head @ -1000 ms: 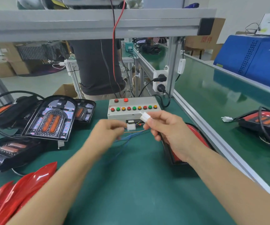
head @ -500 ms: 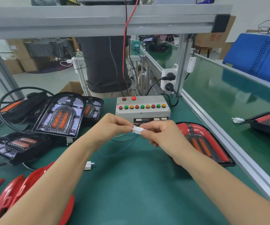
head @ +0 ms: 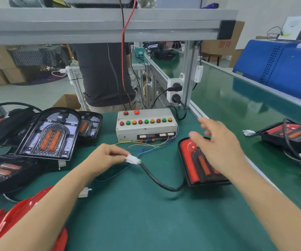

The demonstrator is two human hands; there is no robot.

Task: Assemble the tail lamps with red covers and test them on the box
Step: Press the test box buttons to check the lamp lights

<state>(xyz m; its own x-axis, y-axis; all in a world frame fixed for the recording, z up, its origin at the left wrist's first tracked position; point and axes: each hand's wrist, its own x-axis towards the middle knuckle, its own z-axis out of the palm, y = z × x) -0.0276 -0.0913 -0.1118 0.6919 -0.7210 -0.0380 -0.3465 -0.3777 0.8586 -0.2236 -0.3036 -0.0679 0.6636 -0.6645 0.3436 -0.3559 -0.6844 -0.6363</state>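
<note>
The left hand (head: pixel 104 158) pinches the joined white plug (head: pixel 132 159) between thumb and fingertips, just above the green mat (head: pixel 146 214). From the plug a thick black cable (head: pixel 157 180) loops across the mat to the tail lamp (head: pixel 198 163), red cover already on, lying at the right. Thin coloured wires (head: pixel 142 145) run from the plug back to the test box (head: pixel 146 125) with its row of buttons. The right hand (head: pixel 216 147) holds nothing: its fingers are spread and relaxed, hovering over the lamp with the fingertips toward the box. It is blurred, so whether it touches the lamp is hard to say.

The risk lies in the plug. If the two halves are not fully seated, the lamp may fail the test for no fault of its own. A tug from the left hand could also strain the thin wires where they enter the box. The spread right hand could nudge the lamp and drag the cable.

Half a second ago both hands met at the plug, pressing the two halves together. Now the right hand has let go and moved out to the right, while the left keeps its pinch. The view has also shifted, bringing the lamp and its cable more into sight.
</note>
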